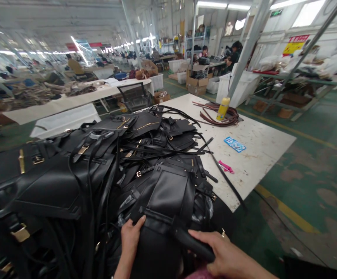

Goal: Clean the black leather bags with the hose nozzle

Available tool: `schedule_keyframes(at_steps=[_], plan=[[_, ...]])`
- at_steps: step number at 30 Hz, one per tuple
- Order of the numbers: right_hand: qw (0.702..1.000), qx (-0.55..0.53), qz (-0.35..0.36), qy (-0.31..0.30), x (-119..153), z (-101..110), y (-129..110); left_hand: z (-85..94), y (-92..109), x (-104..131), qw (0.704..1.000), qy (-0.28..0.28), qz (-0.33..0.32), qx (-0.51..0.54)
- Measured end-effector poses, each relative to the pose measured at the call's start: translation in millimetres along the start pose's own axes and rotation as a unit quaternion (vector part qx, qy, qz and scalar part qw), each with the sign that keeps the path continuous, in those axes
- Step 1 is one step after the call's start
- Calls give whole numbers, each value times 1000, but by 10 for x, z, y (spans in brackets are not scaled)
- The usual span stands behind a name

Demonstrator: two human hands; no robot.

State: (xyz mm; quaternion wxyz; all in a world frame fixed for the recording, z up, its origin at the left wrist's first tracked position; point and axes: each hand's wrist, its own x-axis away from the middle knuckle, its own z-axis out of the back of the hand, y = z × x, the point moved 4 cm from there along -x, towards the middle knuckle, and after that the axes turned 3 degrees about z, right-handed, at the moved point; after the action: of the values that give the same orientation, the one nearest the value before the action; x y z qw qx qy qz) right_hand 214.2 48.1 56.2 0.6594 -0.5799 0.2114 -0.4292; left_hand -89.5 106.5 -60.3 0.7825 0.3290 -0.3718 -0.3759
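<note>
A black leather bag piece (168, 193) with a flat front panel lies in front of me, on top of a heap of similar pieces. My left hand (132, 234) grips its near left edge, thumb on top and the other fingers partly hidden. At the lower right, my right hand (222, 252) is closed around a thick black leather flap (193, 242) of the same bag piece, index finger stretched along it. The heap of black bags (54, 186), with gold buckles, zips and long straps, spreads to the left and beyond my hands.
On the white table (261, 147) are a yellow bottle (223, 108), coiled brown straps (215, 118), a blue printed card (235, 144) and a pink-handled tool (226, 167). A black strap hangs over the table's right edge. Behind stand a chair (135, 97), white bins and other people working.
</note>
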Motion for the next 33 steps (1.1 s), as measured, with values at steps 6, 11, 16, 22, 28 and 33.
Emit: schedule_keyframes(at_steps=[6,11,16,22,28,33], plan=[[984,-28,-47,170,-27,-40,92,7,34,-73,999,-28,-6,-38],[966,-88,-108,216,317,-59,154,71,336,165,971,86,-146,-171],[963,-85,-138,214,524,-268,54,-234,474,750,867,64,-383,-313],[978,-48,-137,151,414,-541,157,-588,225,815,814,-91,-460,-343],[983,31,-125,132,278,-624,292,-590,160,742,837,-82,-433,-324],[986,70,-82,125,163,-624,318,-574,249,749,852,-96,-418,-301]])
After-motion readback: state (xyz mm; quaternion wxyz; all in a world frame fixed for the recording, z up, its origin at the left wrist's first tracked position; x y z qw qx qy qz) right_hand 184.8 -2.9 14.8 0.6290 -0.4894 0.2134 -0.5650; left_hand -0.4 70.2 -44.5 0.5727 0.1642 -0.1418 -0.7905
